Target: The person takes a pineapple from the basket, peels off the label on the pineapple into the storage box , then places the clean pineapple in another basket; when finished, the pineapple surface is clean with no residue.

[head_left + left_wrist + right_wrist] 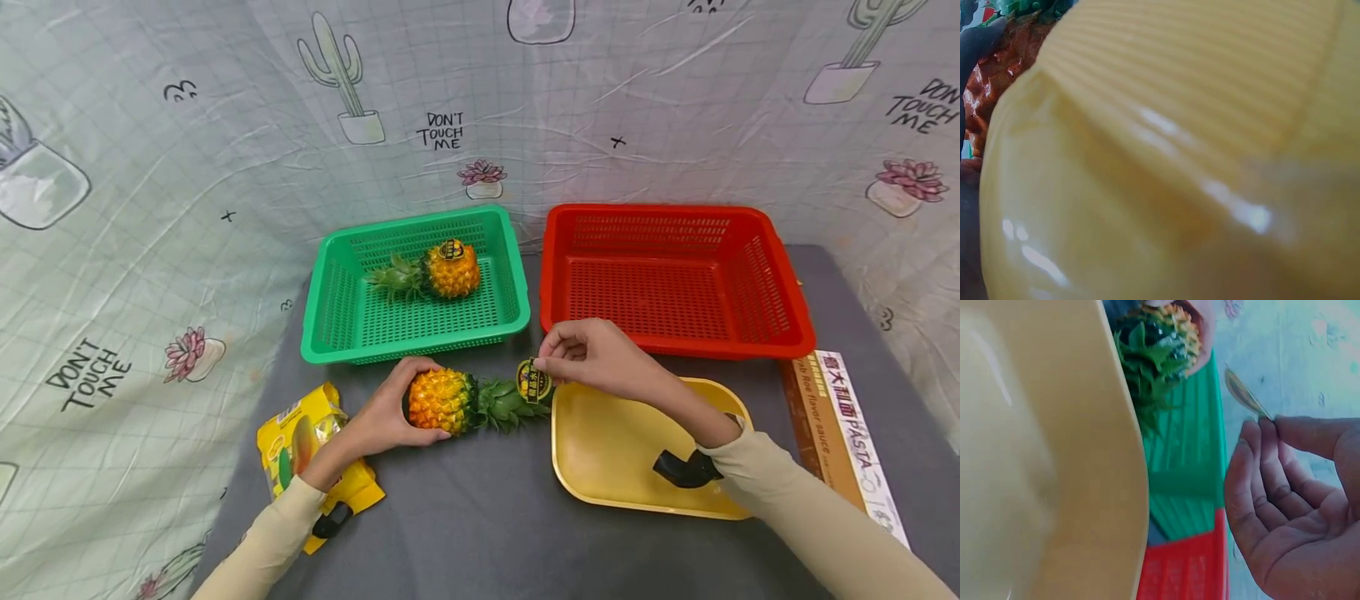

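My left hand (393,408) grips a toy-sized pineapple (442,402) by its orange body, thumb on the near side and fingers over the far side. The pineapple lies sideways, its green leaves pointing right. Between thumb and fingertips, my right hand (592,354) pinches a round black-and-yellow sticker (533,380) by its edge, over the leaf tips. In the right wrist view the sticker (1246,395) appears almost edge-on. A second pineapple (452,270), bearing a similar sticker, lies in the green basket (315,333). The left wrist view is mostly filled by yellow packaging (1147,150).
A red basket (798,321) stands at the back right. Below my right forearm sits a yellow tray (615,458), with a pasta box (832,433) to its right. A yellow snack bag (300,433) lies under my left wrist. A printed curtain (570,125) hangs behind.
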`<state>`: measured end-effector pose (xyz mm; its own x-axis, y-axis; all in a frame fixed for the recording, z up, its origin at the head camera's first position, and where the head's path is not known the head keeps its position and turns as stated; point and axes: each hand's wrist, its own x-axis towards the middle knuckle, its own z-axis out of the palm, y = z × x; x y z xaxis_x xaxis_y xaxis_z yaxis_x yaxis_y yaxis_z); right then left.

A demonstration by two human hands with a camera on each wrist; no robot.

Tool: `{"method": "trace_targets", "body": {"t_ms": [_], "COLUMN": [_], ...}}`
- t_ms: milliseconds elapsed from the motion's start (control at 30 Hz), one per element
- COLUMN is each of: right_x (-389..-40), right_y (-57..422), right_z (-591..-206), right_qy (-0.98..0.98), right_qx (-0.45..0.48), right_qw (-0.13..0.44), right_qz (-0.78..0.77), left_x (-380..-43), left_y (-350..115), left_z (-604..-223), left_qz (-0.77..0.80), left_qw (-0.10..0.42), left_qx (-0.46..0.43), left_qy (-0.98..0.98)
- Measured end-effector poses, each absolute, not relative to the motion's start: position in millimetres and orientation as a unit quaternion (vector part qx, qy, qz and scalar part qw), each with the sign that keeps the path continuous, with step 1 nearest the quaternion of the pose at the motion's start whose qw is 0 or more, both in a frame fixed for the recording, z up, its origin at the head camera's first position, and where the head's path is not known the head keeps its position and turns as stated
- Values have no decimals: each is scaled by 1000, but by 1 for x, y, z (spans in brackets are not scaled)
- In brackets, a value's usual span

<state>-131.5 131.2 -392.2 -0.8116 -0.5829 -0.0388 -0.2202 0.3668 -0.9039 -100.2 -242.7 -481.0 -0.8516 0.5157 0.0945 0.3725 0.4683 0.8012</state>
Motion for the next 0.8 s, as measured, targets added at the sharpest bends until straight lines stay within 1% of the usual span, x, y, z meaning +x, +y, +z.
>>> {"method": "trace_targets", "body": {"t_ms": [200,300,567,800], "right_x": [-134,-134,-128,-125], "right_y": [160,172,195,197], "right_z": [-396,-399,-411,-428], "right_qy": [799,799,803,806], "right_qx": [-274,-282,-293,-304], "right_qw": [240,259,269,278], "right_qz": [-479,-463,-443,-426], "left_x": [-98,-98,-100,-97], "left_y": [-241,-241,-240,-242], "left_z": [-481,-481,-482,-482], "left_qz": [445,438,443,442], "left_qw": [65,68,77,78], "left_qx": [263,260,261,254], "left_qy": [853,858,854,857]}}
